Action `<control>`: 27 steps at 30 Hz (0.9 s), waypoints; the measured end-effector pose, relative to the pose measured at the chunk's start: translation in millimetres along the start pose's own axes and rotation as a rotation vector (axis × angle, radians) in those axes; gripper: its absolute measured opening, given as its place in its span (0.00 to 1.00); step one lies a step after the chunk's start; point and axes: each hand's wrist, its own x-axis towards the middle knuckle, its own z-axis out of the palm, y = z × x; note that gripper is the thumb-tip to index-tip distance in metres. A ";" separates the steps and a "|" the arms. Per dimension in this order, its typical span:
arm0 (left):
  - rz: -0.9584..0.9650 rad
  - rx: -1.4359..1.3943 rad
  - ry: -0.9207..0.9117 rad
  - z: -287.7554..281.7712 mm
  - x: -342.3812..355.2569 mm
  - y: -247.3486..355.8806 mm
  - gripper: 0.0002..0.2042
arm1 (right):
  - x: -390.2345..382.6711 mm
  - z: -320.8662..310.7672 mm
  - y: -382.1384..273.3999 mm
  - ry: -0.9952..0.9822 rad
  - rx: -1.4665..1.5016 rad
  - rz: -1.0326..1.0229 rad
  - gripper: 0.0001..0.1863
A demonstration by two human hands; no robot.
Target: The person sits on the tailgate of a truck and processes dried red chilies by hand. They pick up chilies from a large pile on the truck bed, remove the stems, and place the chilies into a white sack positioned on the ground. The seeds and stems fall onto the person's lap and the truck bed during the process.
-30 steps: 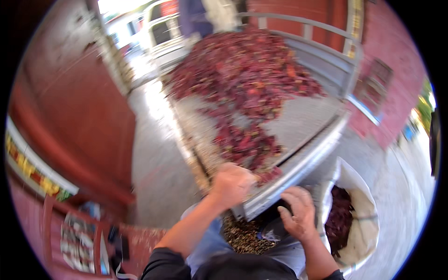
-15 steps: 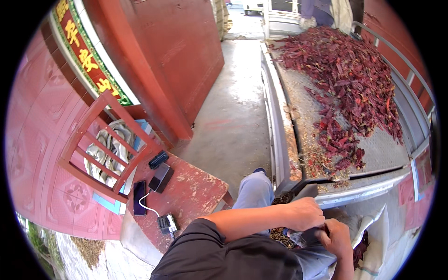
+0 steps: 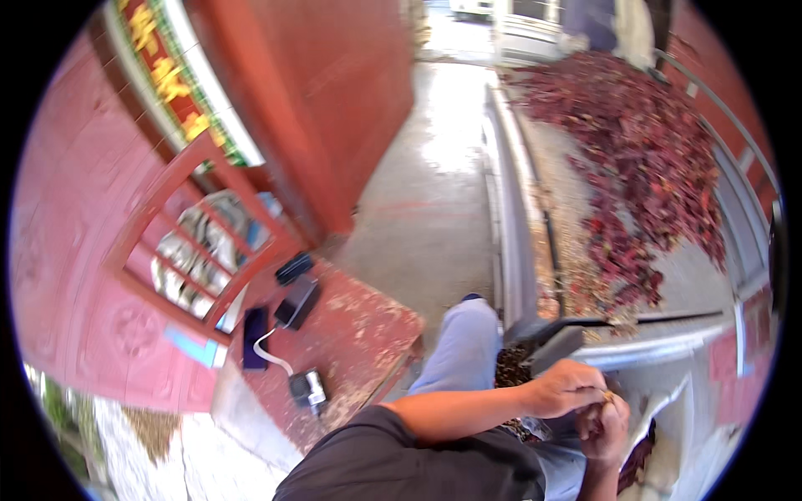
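Observation:
My left hand reaches across from the left, its fingers pinched together. Just beside it my right hand is curled, fingertips meeting those of the left. A tiny yellowish bit shows between the fingertips; it is too small and blurred to name. Below the hands, a white sack gapes at the right with dark red dried chilies in it. Beyond my hands, a large heap of dried red chilies covers much of a metal cart bed.
At the left stands a worn red wooden chair bearing a phone, a black box and a small cabled device. A red door rises behind it. Someone in purple is at the heap's far end.
Both hands have risen slightly and shifted right, fingertips now together on a tiny yellowish bit. The whole view has swung a little, moving chair and cart rightward.

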 end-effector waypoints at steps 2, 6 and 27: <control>-0.051 0.051 0.055 0.6 -8.1 0.7 0.07 | 0.2 13.7 8.8 0.023 0.172 0.023 0.24; -0.405 -0.301 0.151 3.1 -17.0 4.8 0.06 | 4.3 23.6 22.4 0.032 0.391 0.038 0.24; 0.379 1.008 0.005 6.3 14.2 -23.9 0.07 | 5.6 -35.7 54.7 0.577 0.853 -0.105 0.10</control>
